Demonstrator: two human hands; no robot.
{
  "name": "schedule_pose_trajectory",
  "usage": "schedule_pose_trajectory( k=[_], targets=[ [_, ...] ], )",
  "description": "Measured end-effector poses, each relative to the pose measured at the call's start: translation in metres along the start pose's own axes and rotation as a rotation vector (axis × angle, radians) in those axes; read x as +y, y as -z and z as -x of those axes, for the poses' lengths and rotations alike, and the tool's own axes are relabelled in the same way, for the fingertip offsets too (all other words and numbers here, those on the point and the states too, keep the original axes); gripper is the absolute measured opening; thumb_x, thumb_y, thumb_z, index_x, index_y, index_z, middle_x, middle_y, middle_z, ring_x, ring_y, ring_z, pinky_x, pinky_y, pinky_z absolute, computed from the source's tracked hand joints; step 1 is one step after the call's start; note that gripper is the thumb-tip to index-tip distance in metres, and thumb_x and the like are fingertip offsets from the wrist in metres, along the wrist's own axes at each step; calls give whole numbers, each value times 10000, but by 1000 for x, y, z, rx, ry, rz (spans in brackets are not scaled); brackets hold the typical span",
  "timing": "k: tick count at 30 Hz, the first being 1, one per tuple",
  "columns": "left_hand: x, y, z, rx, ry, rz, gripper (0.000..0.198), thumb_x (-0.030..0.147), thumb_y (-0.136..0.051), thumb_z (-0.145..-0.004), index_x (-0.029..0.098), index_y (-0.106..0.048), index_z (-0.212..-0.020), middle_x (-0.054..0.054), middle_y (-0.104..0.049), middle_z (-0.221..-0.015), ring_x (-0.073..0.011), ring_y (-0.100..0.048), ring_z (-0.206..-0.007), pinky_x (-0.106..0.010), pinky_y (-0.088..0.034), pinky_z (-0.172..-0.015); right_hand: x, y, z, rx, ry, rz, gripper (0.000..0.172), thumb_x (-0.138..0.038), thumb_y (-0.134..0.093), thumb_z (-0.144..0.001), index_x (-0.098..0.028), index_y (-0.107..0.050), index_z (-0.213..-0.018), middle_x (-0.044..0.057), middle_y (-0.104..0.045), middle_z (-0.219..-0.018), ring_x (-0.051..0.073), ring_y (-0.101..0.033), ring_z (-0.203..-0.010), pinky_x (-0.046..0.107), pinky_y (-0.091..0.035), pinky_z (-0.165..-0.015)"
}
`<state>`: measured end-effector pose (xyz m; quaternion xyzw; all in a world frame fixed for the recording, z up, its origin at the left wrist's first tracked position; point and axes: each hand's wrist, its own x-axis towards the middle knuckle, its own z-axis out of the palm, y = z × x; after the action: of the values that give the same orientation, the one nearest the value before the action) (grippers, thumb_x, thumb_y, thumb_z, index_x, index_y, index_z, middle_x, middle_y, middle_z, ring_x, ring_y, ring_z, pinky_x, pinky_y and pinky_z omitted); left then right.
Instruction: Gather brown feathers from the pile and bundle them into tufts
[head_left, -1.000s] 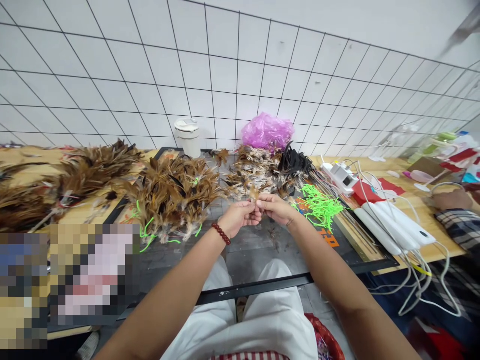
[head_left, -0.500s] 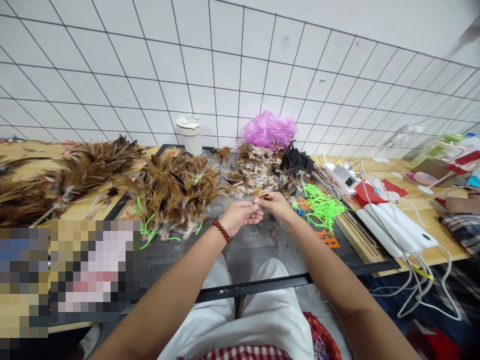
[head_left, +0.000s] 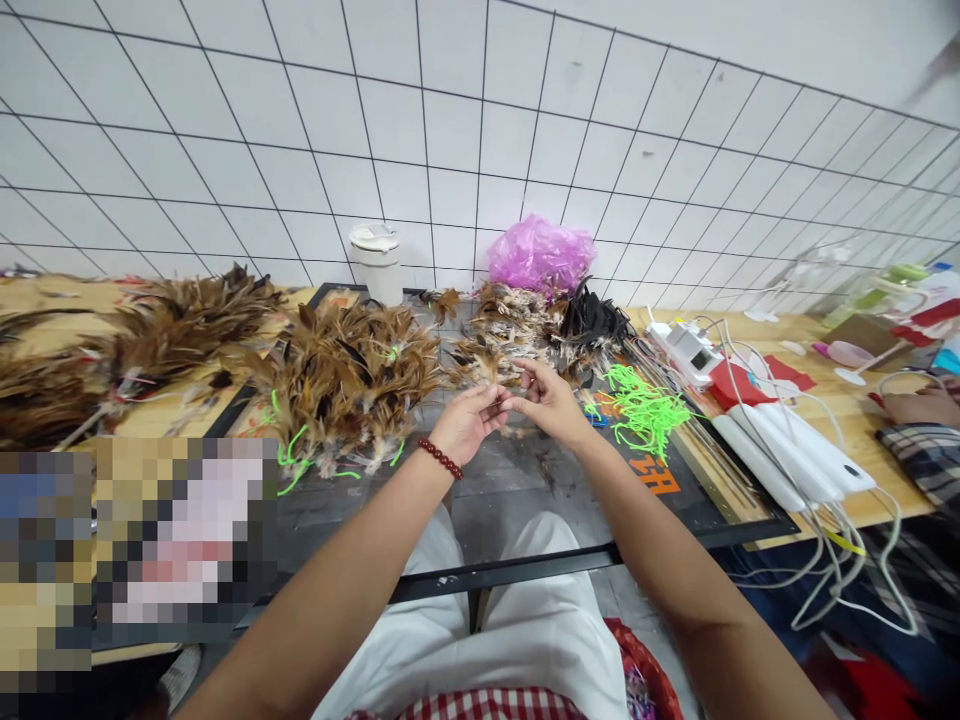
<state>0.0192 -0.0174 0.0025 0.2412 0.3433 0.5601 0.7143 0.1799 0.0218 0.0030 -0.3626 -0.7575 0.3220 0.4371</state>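
My left hand (head_left: pixel 469 422), with a dark red bead bracelet (head_left: pixel 440 458) at the wrist, is closed in a pinch over the dark board (head_left: pixel 480 500). A small brown feather (head_left: pixel 492 370) stands up from its fingertips, partly blending with the pile behind. My right hand (head_left: pixel 551 402) is beside it, thumb tip close to the left fingers and index finger lifted apart. Beyond the hands lies a pile of brown-and-white feathers (head_left: pixel 502 335). To the left is a big heap of brown feathers tied in bunches (head_left: pixel 352 375); bright green strings (head_left: pixel 645 410) lie to the right.
A white lidded cup (head_left: pixel 379 265) and a pink plastic bag (head_left: pixel 540 255) stand near the tiled wall. Black feathers (head_left: pixel 596 325) lie beside the bag. At right are a white power strip (head_left: pixel 795 455) with cables and another person's hand (head_left: pixel 919 405). More feathers (head_left: pixel 187 325) lie far left.
My right index finger has lifted and spread away from the thumb, opening the grip. My left hand has shifted slightly left and up, still pinched.
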Motion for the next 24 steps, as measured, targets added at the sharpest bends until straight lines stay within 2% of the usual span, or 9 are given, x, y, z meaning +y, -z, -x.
schedule_pose_trajectory(
  k=[2,4,6,8,12,14,17,24],
  targets=[
    [4,-2,0,71,-109,20,104,174,-693,-733,98,-670,-799,-30,-641,-700,-66,-575,-567,-174,-479,-536,2,6,-1,-94,-55,21,399,-391,-714,-704,-179,-651,-1036,8,-535,-784,96,-426,-605,237,-385,-569],
    [8,-3,0,130,-183,41,124,164,-707,-715,92,-674,-811,-23,-634,-676,-52,-560,-553,-151,-456,-514,4,12,-1,-252,-98,64,313,-378,-729,-682,-147,-684,-889,9,-560,-743,101,-462,-615,236,-391,-582],
    [10,-4,-1,161,-223,54,136,153,-718,-698,85,-677,-809,-25,-635,-670,-53,-564,-565,-150,-460,-526,6,14,0,-396,-102,131,322,-365,-766,-636,-139,-692,-855,14,-587,-753,110,-491,-640,234,-394,-594],
    [9,-4,-1,175,-230,46,146,155,-729,-683,83,-679,-800,-30,-640,-668,-58,-569,-569,-159,-466,-534,7,13,1,-456,-44,218,319,-352,-778,-626,-146,-698,-857,21,-606,-767,125,-514,-684,239,-399,-627],
    [3,-2,-2,183,-218,-58,142,187,-747,-661,94,-683,-747,-38,-651,-664,-79,-584,-573,-196,-484,-561,8,0,3,-462,136,364,62,-217,-663,-757,-157,-677,-752,31,-613,-741,142,-535,-738,260,-401,-720],
    [1,-1,-3,191,-238,-156,141,196,-758,-644,95,-685,-709,-48,-666,-681,-102,-610,-617,-226,-506,-617,5,-5,4,-431,189,446,77,-148,-569,-802,-156,-637,-767,44,-611,-779,152,-533,-758,266,-398,-726],
    [-1,-2,-3,208,-234,-277,132,193,-771,-621,101,-687,-661,-47,-669,-661,-125,-626,-640,-260,-520,-658,-2,-7,5,-324,205,568,120,-136,-460,-858,-165,-575,-882,63,-618,-855,170,-533,-797,275,-390,-733],
    [-3,-5,0,202,-119,-449,105,170,-725,-677,101,-668,-621,-43,-623,-541,-127,-584,-498,-250,-500,-507,-12,-2,5,-245,324,775,153,-188,-416,-908,-166,-567,-907,80,-623,-863,191,-533,-833,292,-349,-742]
  ],
)
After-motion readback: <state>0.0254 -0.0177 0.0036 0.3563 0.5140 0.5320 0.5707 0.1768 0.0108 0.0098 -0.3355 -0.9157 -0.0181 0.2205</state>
